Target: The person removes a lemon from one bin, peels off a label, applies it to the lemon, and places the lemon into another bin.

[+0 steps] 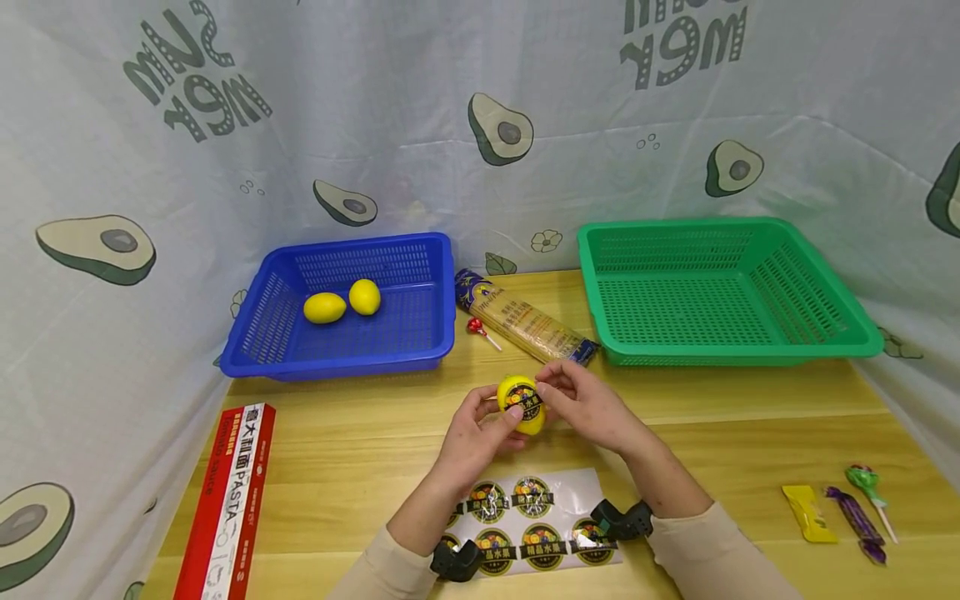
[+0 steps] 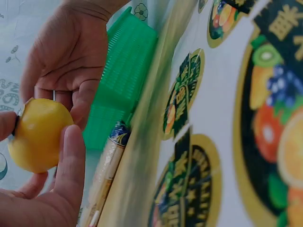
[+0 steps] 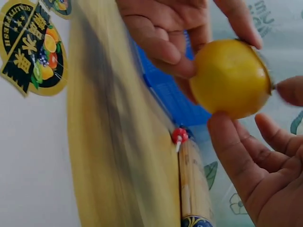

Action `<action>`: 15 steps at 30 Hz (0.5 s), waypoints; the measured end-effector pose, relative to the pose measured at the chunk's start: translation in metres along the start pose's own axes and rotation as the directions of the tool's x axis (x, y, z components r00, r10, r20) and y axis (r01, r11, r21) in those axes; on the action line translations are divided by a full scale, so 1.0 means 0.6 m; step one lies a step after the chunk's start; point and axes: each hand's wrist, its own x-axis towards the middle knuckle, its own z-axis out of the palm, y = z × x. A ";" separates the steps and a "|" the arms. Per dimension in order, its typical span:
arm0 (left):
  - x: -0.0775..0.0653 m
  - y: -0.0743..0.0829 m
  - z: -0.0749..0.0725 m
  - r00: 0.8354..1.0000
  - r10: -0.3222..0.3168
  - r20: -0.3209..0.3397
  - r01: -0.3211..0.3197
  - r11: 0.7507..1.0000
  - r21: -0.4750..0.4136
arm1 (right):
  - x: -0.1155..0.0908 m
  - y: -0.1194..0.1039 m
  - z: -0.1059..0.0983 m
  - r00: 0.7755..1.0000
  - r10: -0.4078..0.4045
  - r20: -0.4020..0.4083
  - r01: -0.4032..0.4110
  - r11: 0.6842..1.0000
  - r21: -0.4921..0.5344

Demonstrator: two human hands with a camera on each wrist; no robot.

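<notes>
In the head view, a yellow lemon is held up above the table in front of me, with a round black-and-gold fruit sticker on its upper face. My left hand grips it from the left, thumb on the sticker's lower edge. From the other side my right hand holds the lemon, its thumb at the sticker's right edge. The right wrist view shows the lemon between both hands, the sticker seen edge-on. Below the hands lies a white sticker sheet bearing several matching stickers.
Two lemons lie in a blue basket at back left. A green basket stands back right. Between them are a spaghetti pack and red lollipop. A pasta box lies left; wrapped candies and a green lollipop lie right.
</notes>
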 end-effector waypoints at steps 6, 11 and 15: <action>-0.007 0.008 -0.001 0.996 0.086 0.030 -0.089 0.993 0.079 | -0.004 -0.011 0.019 0.999 -0.025 0.036 0.028 0.997 -0.072; -0.010 0.010 0.000 0.992 0.104 0.071 -0.111 0.988 0.106 | -0.006 -0.013 0.029 0.999 -0.036 -0.032 0.030 0.985 -0.168; -0.010 0.010 -0.001 0.992 0.092 0.083 -0.098 0.993 0.069 | -0.006 -0.012 0.032 0.994 -0.061 -0.086 0.044 0.981 -0.190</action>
